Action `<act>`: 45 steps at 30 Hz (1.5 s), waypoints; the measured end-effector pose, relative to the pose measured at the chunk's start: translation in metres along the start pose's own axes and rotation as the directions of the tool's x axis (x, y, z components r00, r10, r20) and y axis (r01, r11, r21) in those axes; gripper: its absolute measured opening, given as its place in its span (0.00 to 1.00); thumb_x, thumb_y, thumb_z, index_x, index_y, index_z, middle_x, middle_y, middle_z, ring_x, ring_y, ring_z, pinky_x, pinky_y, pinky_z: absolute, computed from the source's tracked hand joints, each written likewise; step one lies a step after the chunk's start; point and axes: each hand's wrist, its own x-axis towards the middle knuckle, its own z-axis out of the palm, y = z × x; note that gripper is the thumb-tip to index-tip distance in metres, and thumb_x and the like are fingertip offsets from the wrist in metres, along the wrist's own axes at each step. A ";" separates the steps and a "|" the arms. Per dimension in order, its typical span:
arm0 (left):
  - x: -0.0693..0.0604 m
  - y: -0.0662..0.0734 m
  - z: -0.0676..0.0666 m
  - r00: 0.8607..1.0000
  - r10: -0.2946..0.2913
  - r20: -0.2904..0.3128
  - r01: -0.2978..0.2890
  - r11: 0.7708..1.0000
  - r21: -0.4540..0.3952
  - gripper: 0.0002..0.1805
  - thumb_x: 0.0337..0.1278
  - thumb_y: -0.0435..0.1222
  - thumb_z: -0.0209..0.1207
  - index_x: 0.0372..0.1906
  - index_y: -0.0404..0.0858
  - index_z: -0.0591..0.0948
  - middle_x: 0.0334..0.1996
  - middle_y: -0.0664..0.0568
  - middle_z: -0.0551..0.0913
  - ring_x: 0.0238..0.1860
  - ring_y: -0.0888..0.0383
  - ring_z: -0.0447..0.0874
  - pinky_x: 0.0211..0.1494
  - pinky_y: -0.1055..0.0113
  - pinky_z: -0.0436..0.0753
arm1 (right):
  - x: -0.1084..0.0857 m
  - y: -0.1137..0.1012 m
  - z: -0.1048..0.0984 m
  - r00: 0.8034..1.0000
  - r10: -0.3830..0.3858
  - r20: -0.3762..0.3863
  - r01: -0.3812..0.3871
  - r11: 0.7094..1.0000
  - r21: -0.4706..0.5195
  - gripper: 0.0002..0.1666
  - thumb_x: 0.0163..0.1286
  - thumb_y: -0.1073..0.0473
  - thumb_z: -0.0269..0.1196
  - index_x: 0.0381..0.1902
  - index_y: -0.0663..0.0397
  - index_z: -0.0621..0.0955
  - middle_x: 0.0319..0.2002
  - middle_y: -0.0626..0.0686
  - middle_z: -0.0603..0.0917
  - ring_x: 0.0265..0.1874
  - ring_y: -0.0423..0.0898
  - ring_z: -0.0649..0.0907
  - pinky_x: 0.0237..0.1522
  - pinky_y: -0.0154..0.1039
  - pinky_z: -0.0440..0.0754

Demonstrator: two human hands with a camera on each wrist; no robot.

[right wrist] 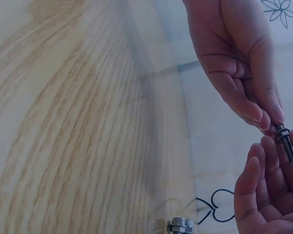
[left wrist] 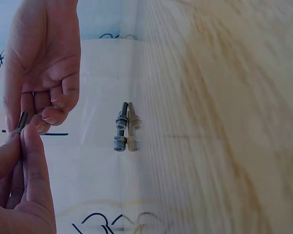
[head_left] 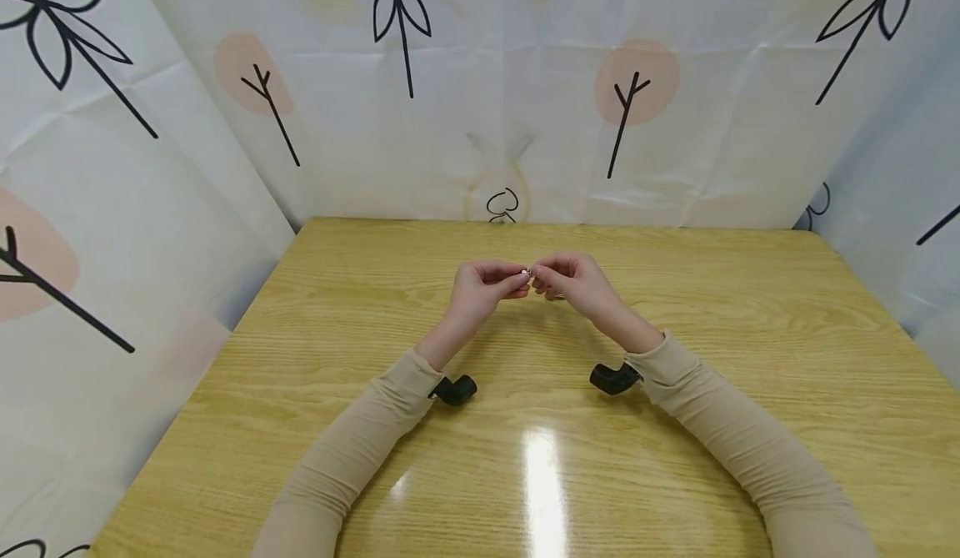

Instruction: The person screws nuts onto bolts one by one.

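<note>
My left hand (head_left: 480, 291) pinches the head end of a small metal bolt (right wrist: 286, 144) between thumb and fingers. A ring-like nut or washer (right wrist: 282, 132) sits on it near the left fingertips, and its dark threaded shank points toward my right hand (head_left: 581, 287). The right thumb and fingertips are at the bolt from the other side. In the left wrist view, the left hand (left wrist: 24, 180) is below the bolt (left wrist: 22, 120) and the right hand (left wrist: 51, 53) above. Both hands are raised over the wooden table (head_left: 420, 266); in the head view fingers mostly cover the bolt.
More bolts with nuts (left wrist: 120, 131) lie on the table beyond the hands, and one bolt head (right wrist: 179, 225) shows at the bottom of the right wrist view. Patterned cloth (head_left: 495, 124) hangs behind the table. Dark camera mounts (head_left: 456, 391) are at both wrists.
</note>
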 end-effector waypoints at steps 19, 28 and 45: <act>0.001 0.002 -0.001 1.000 -0.022 0.015 0.023 0.999 -0.037 0.11 0.54 0.24 0.63 0.43 0.21 0.82 0.36 0.34 0.84 0.35 0.45 0.87 0.46 0.53 0.86 | -0.001 -0.004 -0.001 0.999 -0.034 0.008 0.034 0.999 -0.022 0.14 0.71 0.58 0.60 0.46 0.66 0.81 0.37 0.67 0.81 0.38 0.66 0.78 0.39 0.57 0.83; 0.003 0.000 -0.002 1.000 0.001 0.024 0.000 0.999 -0.045 0.09 0.55 0.22 0.62 0.41 0.20 0.82 0.34 0.35 0.85 0.32 0.49 0.87 0.44 0.54 0.87 | -0.002 -0.007 -0.001 1.000 0.013 0.022 -0.014 0.999 0.033 0.17 0.71 0.57 0.60 0.50 0.65 0.78 0.40 0.61 0.81 0.39 0.58 0.80 0.41 0.57 0.81; 0.001 0.002 -0.004 0.998 -0.002 0.063 0.005 0.999 -0.047 0.10 0.55 0.21 0.61 0.42 0.19 0.81 0.36 0.32 0.84 0.33 0.49 0.87 0.46 0.48 0.85 | -0.002 -0.007 0.001 1.000 -0.008 0.009 0.009 0.997 -0.078 0.16 0.73 0.55 0.59 0.45 0.63 0.82 0.38 0.68 0.81 0.38 0.64 0.78 0.37 0.54 0.82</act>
